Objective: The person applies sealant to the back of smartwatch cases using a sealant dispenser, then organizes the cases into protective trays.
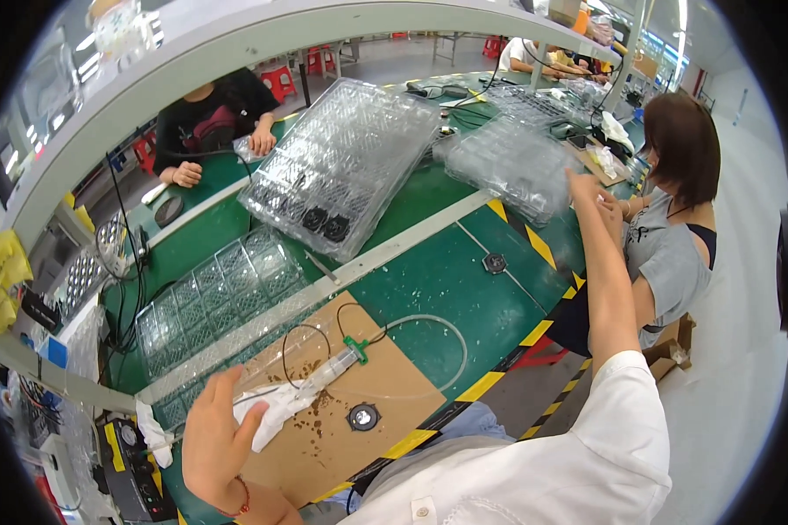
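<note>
Left hand (216, 436) nearer, fingers spread, empty. Clear dispensing syringe (329, 371) lies to their right, long axis slanting up-right. Right hand (592, 191) well apart; cannot tell its grip.

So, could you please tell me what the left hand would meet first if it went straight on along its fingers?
Probably the long pale strip, with the clear compartment tray just beyond; the left hand looks raised, so it might pass above both.
</note>
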Demonstrator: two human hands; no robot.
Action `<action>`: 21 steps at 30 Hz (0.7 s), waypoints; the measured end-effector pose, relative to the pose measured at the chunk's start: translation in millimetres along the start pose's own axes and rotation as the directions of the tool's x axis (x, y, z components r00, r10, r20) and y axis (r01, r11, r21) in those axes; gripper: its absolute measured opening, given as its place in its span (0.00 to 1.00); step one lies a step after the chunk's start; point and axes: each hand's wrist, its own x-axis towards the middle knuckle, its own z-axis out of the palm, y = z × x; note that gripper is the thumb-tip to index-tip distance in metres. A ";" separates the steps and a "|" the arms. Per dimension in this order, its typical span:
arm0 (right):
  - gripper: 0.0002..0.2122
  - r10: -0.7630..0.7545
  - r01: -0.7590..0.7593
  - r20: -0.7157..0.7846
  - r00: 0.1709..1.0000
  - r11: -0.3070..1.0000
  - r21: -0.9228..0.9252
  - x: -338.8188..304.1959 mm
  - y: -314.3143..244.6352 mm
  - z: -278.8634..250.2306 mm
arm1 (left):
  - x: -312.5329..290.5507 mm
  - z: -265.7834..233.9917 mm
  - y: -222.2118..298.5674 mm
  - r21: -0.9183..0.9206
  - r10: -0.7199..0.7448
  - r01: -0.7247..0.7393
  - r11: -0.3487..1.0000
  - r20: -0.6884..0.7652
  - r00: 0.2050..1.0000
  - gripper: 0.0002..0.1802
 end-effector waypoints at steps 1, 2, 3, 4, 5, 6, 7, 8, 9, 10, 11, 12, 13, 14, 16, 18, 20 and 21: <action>0.32 -0.378 0.180 -0.168 0.910 0.728 -0.661 -22.3 -3.5 -1.2 | -3.0 1.7 2.1 0.015 0.081 -0.081 0.997 0.007 0.997 0.24; 0.36 -0.531 0.434 -0.066 0.845 0.753 -0.495 -63.8 -28.4 3.8 | -4.1 2.1 0.3 0.025 0.142 -0.143 0.989 0.014 0.990 0.23; 0.37 -0.577 0.595 0.180 0.796 0.696 -0.401 -66.0 -28.7 1.9 | 1.2 -2.3 4.3 0.028 0.163 -0.164 0.986 0.020 0.986 0.23; 0.39 -0.602 0.724 0.416 0.682 0.638 -0.262 -64.6 -22.5 4.0 | 4.6 -7.6 12.3 -0.025 0.168 -0.167 0.986 0.110 0.980 0.23; 0.39 -0.506 0.744 0.611 0.609 0.631 -0.219 -61.6 -16.7 10.3 | 3.8 -11.9 22.3 -0.078 0.170 -0.157 0.984 0.203 0.964 0.22; 0.38 -0.386 0.755 0.777 0.498 0.633 -0.170 -59.6 -9.0 17.1 | 6.4 -13.3 31.4 -0.070 0.237 -0.227 0.971 0.215 0.947 0.23; 0.38 -0.378 0.753 0.792 0.479 0.640 -0.150 -72.1 -11.1 27.5 | 3.2 -17.1 36.5 -0.059 0.210 -0.202 0.978 0.229 0.951 0.23; 0.37 -0.404 0.743 0.730 0.552 0.636 -0.210 -92.8 -25.1 35.9 | -3.9 -21.9 40.2 -0.014 0.187 -0.188 0.982 0.199 0.962 0.24; 0.35 -0.420 0.720 0.653 0.630 0.632 -0.288 -107.6 -34.5 33.8 | -6.5 -23.8 41.9 0.020 0.181 -0.188 0.982 0.176 0.968 0.24; 0.29 -0.485 0.713 0.571 0.662 0.642 -0.282 -120.1 -39.4 28.9 | -12.3 -25.4 42.2 0.053 0.094 -0.104 0.993 0.175 0.980 0.24; 0.29 -0.471 0.710 0.586 0.660 0.645 -0.281 -119.0 -35.2 26.1 | -17.1 -26.5 41.9 0.055 0.082 -0.094 0.994 0.192 0.978 0.24; 0.25 -0.495 0.723 0.566 0.659 0.625 -0.294 -113.9 -30.5 24.8 | -23.7 -28.1 41.2 0.044 0.045 -0.053 0.998 0.171 0.984 0.24; 0.21 -0.522 0.733 0.540 0.660 0.605 -0.311 -105.2 -25.2 22.7 | -29.9 -29.4 41.0 0.031 0.015 -0.020 0.999 0.146 0.989 0.23; 0.13 -0.533 0.710 0.507 0.677 0.654 -0.262 -98.1 -22.9 25.2 | -36.8 -28.9 40.2 -0.007 -0.049 0.050 0.999 0.141 0.989 0.23; 0.11 -0.574 0.720 0.462 0.676 0.648 -0.249 -96.0 -21.2 30.3 | -58.0 -27.6 31.0 0.028 -0.157 0.155 0.988 0.106 0.982 0.23; 0.09 -0.614 0.730 0.413 0.673 0.642 -0.235 -93.6 -20.2 33.9 | -85.1 -24.7 25.8 0.060 -0.263 0.259 0.964 0.065 0.963 0.23; 0.08 -0.650 0.724 0.320 0.689 0.618 -0.306 -83.7 -22.0 36.7 | -112.6 -22.5 24.0 0.016 -0.465 0.467 0.884 -0.071 0.883 0.22; 0.08 -0.650 0.726 0.323 0.688 0.616 -0.306 -78.1 -23.2 38.3 | -124.3 -22.4 26.1 0.014 -0.468 0.470 0.883 -0.068 0.881 0.22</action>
